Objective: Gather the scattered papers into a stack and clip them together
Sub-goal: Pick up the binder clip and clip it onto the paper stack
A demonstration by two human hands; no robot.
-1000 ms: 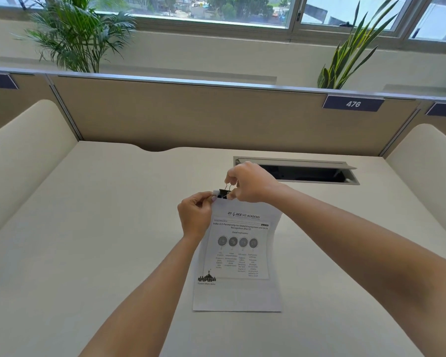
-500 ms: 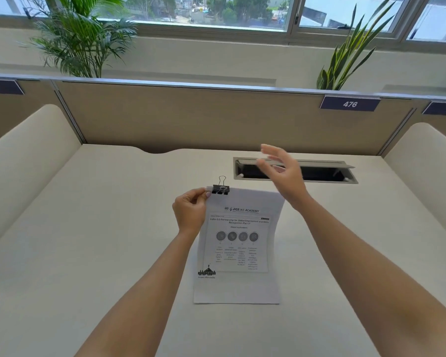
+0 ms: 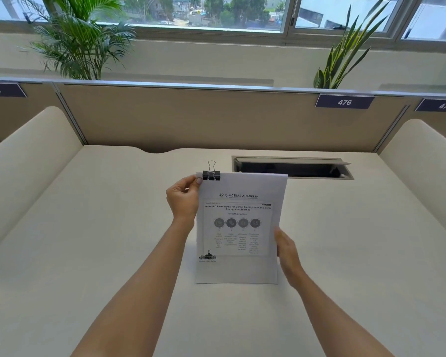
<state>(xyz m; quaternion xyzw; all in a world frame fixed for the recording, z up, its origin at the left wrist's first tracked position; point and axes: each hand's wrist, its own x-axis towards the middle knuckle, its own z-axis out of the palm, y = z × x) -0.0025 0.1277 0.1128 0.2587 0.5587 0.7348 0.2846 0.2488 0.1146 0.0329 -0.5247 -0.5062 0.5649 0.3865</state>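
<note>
Head view: papers (image 3: 240, 228) stacked, binder clip (image 3: 211, 175) on their top-left corner — clipping looks done. Above the desk (image 3: 88, 253) the left hand (image 3: 182, 199) pinches that corner and the right hand (image 3: 287, 251) grips the right edge — only setting down remains.

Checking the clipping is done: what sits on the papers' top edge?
A black binder clip grips the top left corner of the papers, beside the left hand. Sheets under the front page are covered; count unknown.

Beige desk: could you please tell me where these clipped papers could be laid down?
Bare beige desktop lies left of the left hand, up to the curved side panel, and right of the right hand. Crowded: the open cable hatch behind the white clipped papers.
</note>
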